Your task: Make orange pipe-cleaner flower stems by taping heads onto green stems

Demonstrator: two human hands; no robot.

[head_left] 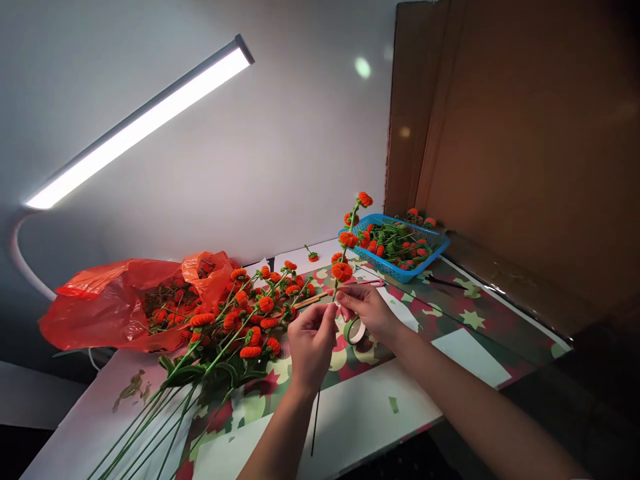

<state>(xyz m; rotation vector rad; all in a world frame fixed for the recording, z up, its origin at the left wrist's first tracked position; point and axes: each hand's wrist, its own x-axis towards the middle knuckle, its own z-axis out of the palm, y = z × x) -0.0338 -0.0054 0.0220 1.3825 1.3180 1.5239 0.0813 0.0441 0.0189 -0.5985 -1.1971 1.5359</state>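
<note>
A tall flower stem with several orange fuzzy blooms stands nearly upright between my hands. My left hand pinches its lower part between thumb and fingers; a dark wire end runs out below the palm. My right hand is closed at the stem just above, fingertips close to the left thumb. What exactly its fingertips grip is partly hidden. Just under the right hand is a roll of green tape; whether it hangs from the fingers or rests on the table I cannot tell.
Finished orange flower stems lie in a pile to the left, beside a red plastic bag of more blooms. A blue basket with flower pieces stands at the back right. Above left hangs a lit lamp. Cardboard walls the right.
</note>
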